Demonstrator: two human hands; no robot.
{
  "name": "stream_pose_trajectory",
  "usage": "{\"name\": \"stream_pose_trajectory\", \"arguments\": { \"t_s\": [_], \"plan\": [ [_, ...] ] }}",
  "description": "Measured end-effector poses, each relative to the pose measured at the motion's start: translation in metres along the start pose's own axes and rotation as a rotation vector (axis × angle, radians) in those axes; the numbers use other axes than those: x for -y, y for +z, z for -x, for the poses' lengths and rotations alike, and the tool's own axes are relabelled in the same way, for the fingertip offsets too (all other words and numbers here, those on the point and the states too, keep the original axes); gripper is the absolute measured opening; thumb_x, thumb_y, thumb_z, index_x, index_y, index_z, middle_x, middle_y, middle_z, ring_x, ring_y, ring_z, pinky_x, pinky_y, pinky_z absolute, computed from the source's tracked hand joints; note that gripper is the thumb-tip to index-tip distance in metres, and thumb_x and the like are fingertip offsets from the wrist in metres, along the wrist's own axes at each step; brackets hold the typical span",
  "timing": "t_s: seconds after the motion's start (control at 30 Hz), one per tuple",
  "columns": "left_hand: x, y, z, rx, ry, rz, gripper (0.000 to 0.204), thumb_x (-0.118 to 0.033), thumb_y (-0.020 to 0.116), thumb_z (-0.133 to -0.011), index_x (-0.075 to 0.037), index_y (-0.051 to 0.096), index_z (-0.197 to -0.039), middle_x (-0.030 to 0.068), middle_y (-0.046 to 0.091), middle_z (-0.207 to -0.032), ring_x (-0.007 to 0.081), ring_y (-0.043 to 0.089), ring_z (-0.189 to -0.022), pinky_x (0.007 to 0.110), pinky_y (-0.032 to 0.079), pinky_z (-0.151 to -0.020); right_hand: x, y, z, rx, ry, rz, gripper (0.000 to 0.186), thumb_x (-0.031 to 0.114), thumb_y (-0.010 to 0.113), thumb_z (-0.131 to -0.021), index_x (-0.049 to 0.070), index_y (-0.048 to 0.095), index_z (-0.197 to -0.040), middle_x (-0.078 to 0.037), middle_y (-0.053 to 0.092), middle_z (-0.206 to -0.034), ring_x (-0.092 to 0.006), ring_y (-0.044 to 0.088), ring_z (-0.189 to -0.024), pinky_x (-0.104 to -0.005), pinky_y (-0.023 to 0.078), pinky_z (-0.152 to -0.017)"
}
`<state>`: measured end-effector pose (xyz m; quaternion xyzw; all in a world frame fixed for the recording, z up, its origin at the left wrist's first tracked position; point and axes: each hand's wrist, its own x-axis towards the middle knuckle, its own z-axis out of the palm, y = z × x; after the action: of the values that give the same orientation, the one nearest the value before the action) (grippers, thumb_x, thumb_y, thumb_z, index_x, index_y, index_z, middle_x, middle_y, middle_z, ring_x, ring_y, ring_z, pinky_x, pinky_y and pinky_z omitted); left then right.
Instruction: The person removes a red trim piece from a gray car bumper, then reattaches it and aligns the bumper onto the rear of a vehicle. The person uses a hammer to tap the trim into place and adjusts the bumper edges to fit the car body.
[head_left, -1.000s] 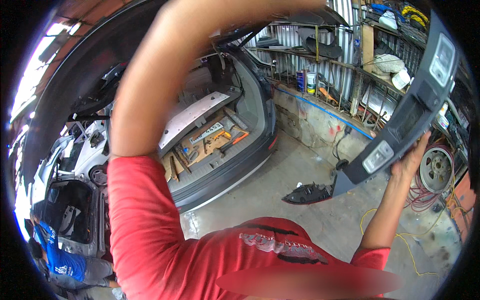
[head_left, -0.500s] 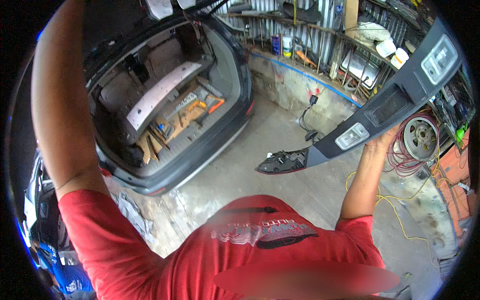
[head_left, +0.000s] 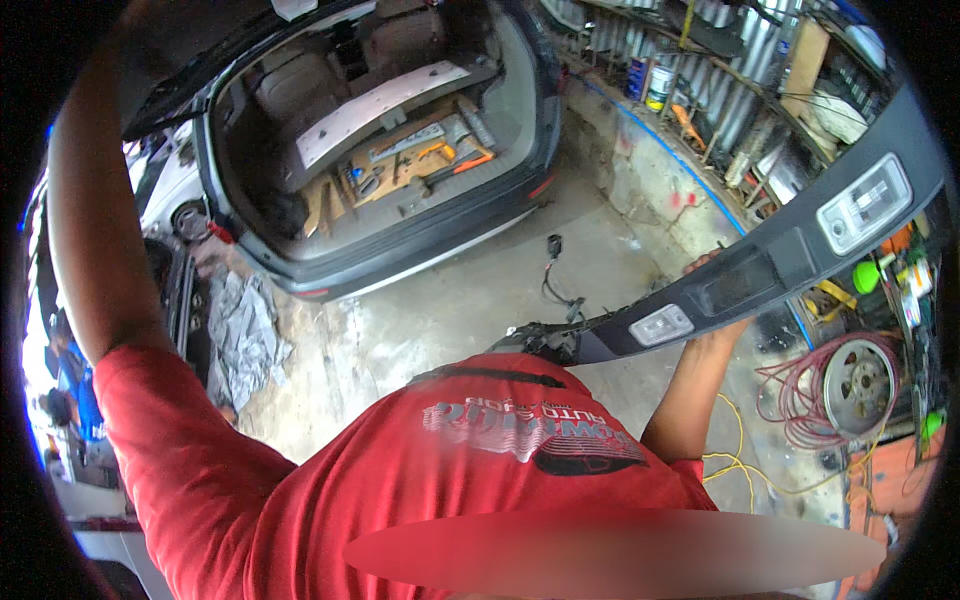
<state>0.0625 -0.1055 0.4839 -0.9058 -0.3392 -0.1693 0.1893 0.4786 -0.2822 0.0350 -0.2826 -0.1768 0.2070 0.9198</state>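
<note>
A red short-sleeved shirt (head_left: 330, 480) bears a print (head_left: 585, 455), apparently grey-black.

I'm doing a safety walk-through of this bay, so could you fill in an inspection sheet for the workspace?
Surface: concrete floor with paler patches.
Job's things: long dark grey panel with two clear lenses, held at a slant.
Clutter: crumpled grey sheet on the floor; orange-handled tool among others in the car's open rear.
Hands: right hand grips the panel; left arm raised, left hand not in view.
Cables: yellow cord on the floor; red hose looped beside a wheel rim; black cable near the panel's lower end, attachment unclear.
Surroundings: concrete wall; someone in blue at far left.
</note>
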Motion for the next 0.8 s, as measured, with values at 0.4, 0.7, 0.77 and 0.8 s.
{"name": "stream_pose_trajectory", "arguments": {
  "t_s": [0.4,0.7,0.77,0.8],
  "plan": [
    [-0.011,0.158,0.079,-0.123,-0.115,-0.151,0.107,-0.024,0.079,-0.055,-0.031,0.047,-0.157,0.0209,0.047,-0.156,0.0444,0.026,-0.155,0.067,0.016,-0.124,0.033,-0.055,-0.047,0.133,0.137,-0.008,0.05,0.047,0.052,-0.1,0.002,0.064,-0.119,-0.017,0.07,-0.099,-0.0343,0.067,-0.085,-0.047,0.055,-0.073],
    [-0.028,0.215,0.105,-0.033,-0.133,-0.025,0.1,-0.051,0.081,-0.066,-0.026,0.048,-0.156,0.0225,0.046,-0.152,0.051,0.019,-0.154,0.072,0.008,-0.121,0.066,-0.04,-0.061,0.027,0.002,0.09,0.054,0.047,0.064,-0.1,0.01,0.057,-0.139,-0.01,0.068,-0.13,-0.0267,0.068,-0.112,-0.0464,0.054,-0.101],
    [-0.02,0.205,0.107,-0.024,-0.093,0.001,0.101,-0.055,0.081,-0.066,-0.024,0.047,-0.157,0.0228,0.046,-0.152,0.0508,0.017,-0.155,0.072,0.007,-0.121,0.07,-0.026,-0.058,-0.091,0.021,0.064,0.062,0.052,0.064,-0.1,0.011,0.053,-0.145,-0.009,0.064,-0.136,-0.0265,0.065,-0.119,-0.0455,0.053,-0.102],
    [-0.015,0.198,0.104,-0.061,-0.043,0.002,0.103,-0.062,0.081,-0.067,-0.024,0.047,-0.157,0.0229,0.048,-0.148,0.0503,0.021,-0.154,0.07,0.009,-0.121,0.071,-0.018,-0.057,-0.053,0.024,0.097,0.065,0.054,0.063,-0.1,0.011,0.051,-0.147,-0.009,0.063,-0.138,-0.0267,0.063,-0.121,-0.0453,0.053,-0.103]
  ]
}}
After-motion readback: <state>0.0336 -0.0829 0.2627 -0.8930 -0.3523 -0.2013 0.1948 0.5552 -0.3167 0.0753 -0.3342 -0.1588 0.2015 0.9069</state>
